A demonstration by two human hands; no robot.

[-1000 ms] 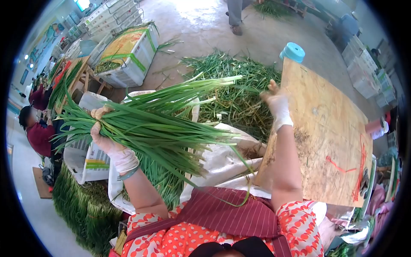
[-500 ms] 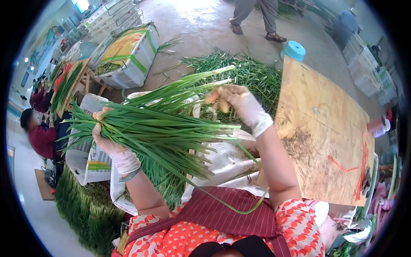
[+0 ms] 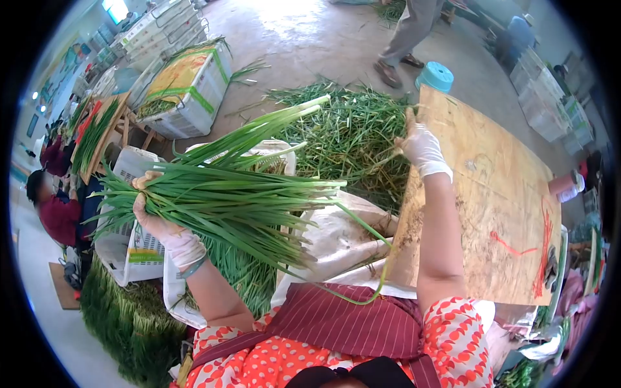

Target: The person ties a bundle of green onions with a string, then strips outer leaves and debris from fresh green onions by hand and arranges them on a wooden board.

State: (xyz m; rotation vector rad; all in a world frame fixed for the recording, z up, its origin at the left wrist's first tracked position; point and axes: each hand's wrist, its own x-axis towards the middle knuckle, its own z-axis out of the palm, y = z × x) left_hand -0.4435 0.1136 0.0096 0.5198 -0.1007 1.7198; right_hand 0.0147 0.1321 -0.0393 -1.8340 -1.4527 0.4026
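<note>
My left hand [image 3: 152, 216], in a whitish glove, is closed around the leafy end of a large bunch of garlic chives [image 3: 239, 194]. Their pale stems point right, and one long leaf droops in a loop toward the apron. More chives with white stem ends [image 3: 291, 116] stick out above the bunch. My right hand [image 3: 416, 142], gloved too, is at the left edge of a wooden board [image 3: 491, 194], beside a heap of loose green and yellowed leaves [image 3: 349, 129]. Its fingers are apart; I see nothing held in them.
White plastic crates [image 3: 139, 249] stand at my left, with bundled chives [image 3: 132, 323] on the floor. A packed crate [image 3: 200, 90] is farther back. A blue basin [image 3: 435, 76] sits behind the board. Red ties [image 3: 543, 252] lie on it. A person's legs [image 3: 411, 32] are beyond.
My right hand has moved right, from beside the chive stems to the board's edge, and its fingers have spread. My left hand keeps the bunch. The person in the background has stepped.
</note>
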